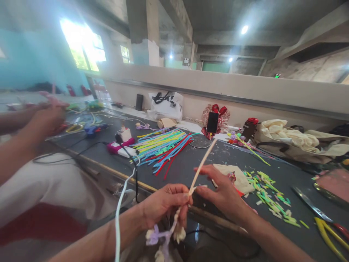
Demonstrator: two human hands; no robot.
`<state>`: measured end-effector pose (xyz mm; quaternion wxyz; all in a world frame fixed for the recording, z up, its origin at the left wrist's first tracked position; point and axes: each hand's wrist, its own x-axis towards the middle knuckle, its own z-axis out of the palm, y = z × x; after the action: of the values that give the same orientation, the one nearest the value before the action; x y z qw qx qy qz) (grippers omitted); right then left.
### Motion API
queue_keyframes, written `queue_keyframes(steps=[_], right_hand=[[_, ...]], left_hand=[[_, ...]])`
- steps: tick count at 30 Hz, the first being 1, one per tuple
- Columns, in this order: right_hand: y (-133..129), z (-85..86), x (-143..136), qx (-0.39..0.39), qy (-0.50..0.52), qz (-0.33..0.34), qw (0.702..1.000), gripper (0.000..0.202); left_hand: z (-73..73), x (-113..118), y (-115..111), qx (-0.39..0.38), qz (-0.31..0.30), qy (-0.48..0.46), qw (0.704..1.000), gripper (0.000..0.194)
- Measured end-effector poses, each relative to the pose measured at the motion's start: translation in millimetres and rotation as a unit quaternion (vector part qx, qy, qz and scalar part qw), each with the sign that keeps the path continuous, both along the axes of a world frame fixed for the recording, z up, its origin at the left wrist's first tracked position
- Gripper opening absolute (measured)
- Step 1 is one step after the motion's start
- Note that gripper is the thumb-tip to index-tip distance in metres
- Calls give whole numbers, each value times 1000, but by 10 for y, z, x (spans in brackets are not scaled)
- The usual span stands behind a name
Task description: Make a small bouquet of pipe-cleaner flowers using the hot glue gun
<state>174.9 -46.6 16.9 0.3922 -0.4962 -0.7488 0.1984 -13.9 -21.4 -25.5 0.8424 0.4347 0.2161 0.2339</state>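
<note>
Pinched between the thumb and fingers of my left hand (170,202) is a pale peach pipe cleaner (203,160), its long free end slanting up and to the right. Below that hand hangs a twisted pipe-cleaner stem with a lilac flower (154,234) and cream flowers (179,234). My right hand (220,189) is just right of the pipe cleaner, thumb and fingers spread apart around it. Whether its fingertips touch the pipe cleaner I cannot tell. A cream cloth pouch (234,176) lies partly behind my right hand.
Coloured pipe cleaners (163,145) lie in a bundle, with cut pieces (272,198) and yellow-handled scissors (324,227) at right. A phone (212,122) stands at the back. Beside a purple-and-white power strip (122,147), a white cable (120,211) crosses my left forearm. At left, another person's hands (49,120) work.
</note>
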Motion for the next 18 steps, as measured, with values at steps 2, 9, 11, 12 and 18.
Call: queue_keyframes(steps=[2, 9, 11, 12, 18], right_hand=[[24, -25, 33, 21, 47, -86, 995, 35], [-155, -170, -138, -229, 246, 35, 941, 24], [-220, -208, -232, -258, 272, 97, 922, 26], [-241, -223, -269, -259, 279, 119, 917, 26], [-260, -276, -333, -170, 236, 80, 953, 14]], left_hand=[[36, -20, 37, -12, 35, -15, 999, 12], [93, -29, 88, -17, 67, -169, 983, 12], [97, -5, 69, -20, 66, -179, 982, 13], [100, 7, 57, -21, 65, -175, 982, 13], [93, 69, -9, -5, 76, -162, 984, 14]])
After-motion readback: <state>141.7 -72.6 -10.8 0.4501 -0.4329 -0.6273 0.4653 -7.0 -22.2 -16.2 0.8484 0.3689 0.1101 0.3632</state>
